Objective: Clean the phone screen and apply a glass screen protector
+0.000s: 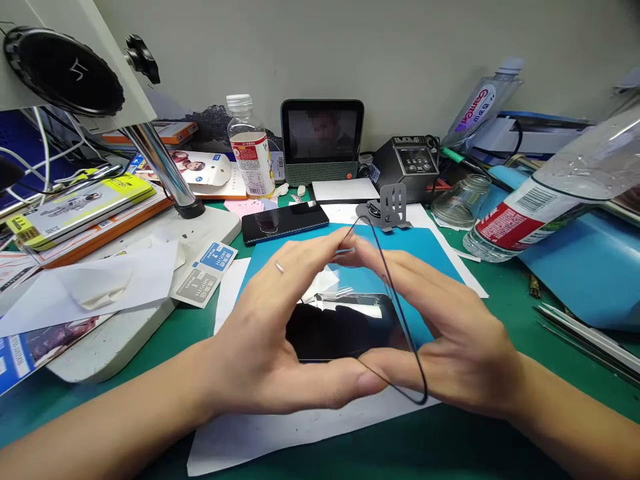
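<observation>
Between my left hand (pixel 270 320) and my right hand (pixel 450 333) is a thin, clear screen protector with a black border (pixel 407 320). It is tilted, with one rounded end pointing right. My thumbs meet at its near edge and my fingertips at its far edge. Both hands are closed on these edges, though the exact contact of each fingertip is partly hidden. Below and behind the protector lies a phone (pixel 345 327) with a dark, glossy screen, on a blue mat (pixel 440 257). My hands cover the phone's near side and left end.
A second dark phone (pixel 285 222) lies beyond the mat. At left is a microscope stand (pixel 165 167) with booklets and wipe packets (pixel 207 273). Bottles (pixel 250 153), a smart display (pixel 323 140), a black control box (pixel 407 167), a glass jar (pixel 461 200) and tweezers (pixel 590 340) surround the workspace.
</observation>
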Motion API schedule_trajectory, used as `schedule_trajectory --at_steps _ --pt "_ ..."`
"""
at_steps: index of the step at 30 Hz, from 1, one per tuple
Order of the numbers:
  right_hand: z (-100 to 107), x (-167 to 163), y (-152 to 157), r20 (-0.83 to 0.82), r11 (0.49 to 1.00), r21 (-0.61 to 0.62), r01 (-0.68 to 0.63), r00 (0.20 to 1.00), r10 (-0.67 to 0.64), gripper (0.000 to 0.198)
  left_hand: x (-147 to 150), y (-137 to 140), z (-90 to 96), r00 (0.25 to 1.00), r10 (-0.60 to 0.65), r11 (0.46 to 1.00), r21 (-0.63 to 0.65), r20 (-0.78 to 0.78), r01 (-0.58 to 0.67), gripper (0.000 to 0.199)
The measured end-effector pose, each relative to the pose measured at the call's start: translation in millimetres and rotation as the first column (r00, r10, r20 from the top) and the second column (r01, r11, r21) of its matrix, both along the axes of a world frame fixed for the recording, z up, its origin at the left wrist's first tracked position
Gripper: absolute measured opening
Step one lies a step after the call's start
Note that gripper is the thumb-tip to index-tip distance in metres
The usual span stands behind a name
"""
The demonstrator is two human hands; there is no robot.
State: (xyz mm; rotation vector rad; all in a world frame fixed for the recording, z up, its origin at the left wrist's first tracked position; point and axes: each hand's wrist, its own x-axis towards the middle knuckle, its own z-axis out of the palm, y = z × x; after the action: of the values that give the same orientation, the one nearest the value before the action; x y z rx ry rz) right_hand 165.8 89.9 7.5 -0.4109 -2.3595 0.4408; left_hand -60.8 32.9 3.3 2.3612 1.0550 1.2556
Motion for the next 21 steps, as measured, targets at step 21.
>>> schedule_trajectory --at_steps 21 --pt "-9 49 24 0.241 0.992 0.045 0.120 0.962 -0.127 0.078 -13 8 1.9 0.953 0.005 0.990 -0.130 -0.303 -0.046 0.084"
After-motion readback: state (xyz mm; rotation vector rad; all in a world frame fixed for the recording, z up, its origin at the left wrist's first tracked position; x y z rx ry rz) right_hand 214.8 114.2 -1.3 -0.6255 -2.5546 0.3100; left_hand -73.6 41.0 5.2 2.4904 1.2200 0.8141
